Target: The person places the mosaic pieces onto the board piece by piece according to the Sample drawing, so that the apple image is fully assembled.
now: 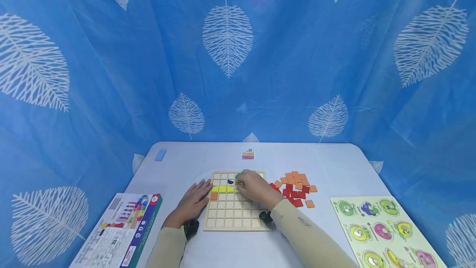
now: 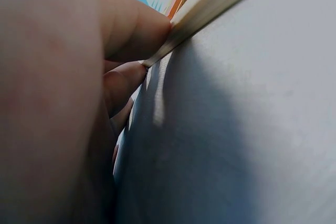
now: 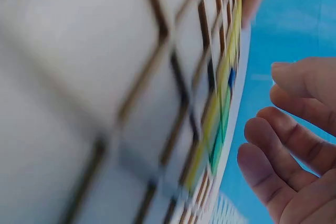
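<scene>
A wooden grid board (image 1: 227, 213) lies on the white table, with a row of yellow tiles (image 1: 222, 189) and an orange tile (image 1: 214, 196) in its cells. Above that row are a dark blue piece (image 1: 230, 182) and a green piece (image 1: 237, 175), the latter partly covered by my right hand (image 1: 255, 187). That hand hovers over the board's upper right; in the right wrist view its fingers (image 3: 262, 166) are loosely bent, with nothing visible between them and the thumb. My left hand (image 1: 192, 202) touches the board's left edge with extended fingertips, also seen in the left wrist view.
Red tiles (image 1: 302, 194) and orange tiles (image 1: 296, 177) lie scattered right of the board. A picture card (image 1: 248, 154) and a light blue block (image 1: 160, 155) sit farther back. A printed box (image 1: 119, 230) is at left, a fruit puzzle (image 1: 384, 230) at right.
</scene>
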The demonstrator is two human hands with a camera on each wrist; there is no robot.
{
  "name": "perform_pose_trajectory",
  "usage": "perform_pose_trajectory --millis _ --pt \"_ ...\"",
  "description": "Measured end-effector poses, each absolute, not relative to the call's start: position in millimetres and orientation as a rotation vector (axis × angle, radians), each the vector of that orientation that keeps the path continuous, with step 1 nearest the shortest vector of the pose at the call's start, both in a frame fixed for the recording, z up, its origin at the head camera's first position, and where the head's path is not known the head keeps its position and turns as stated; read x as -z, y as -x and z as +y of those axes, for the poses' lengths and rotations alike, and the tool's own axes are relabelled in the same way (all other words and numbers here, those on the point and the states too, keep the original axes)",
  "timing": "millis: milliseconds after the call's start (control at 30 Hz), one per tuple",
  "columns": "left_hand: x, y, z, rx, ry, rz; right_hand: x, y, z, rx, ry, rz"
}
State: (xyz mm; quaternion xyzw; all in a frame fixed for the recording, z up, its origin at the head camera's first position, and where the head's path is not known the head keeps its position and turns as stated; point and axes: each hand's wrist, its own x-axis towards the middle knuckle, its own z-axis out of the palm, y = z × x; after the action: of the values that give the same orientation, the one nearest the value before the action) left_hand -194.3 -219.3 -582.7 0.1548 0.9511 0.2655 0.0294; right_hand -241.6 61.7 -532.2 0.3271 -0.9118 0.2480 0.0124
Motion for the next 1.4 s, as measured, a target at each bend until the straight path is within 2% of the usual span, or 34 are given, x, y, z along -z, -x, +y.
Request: perform_pose_trajectory --millis 300,667,1000,1400 --pt "581.7 194.7 -219.9 -0.828 -0.47 2.931 525.5 262.5 117.7 -0.79 -0.699 -2.904" --pt "580.7 194.9 -220.5 -0.835 -0.45 2.917 529.7 267.0 180.2 -0.891 -0.698 -2.999" --pt "584.2 194.2 -217.6 -0.802 -0.438 2.943 539.8 262.2 191.6 -0.964 -0.527 -3.156" --pt "585.1 195.1 -217.6 -0.809 -0.455 2.952 542.8 262.0 189.9 -0.92 -0.683 -3.177"
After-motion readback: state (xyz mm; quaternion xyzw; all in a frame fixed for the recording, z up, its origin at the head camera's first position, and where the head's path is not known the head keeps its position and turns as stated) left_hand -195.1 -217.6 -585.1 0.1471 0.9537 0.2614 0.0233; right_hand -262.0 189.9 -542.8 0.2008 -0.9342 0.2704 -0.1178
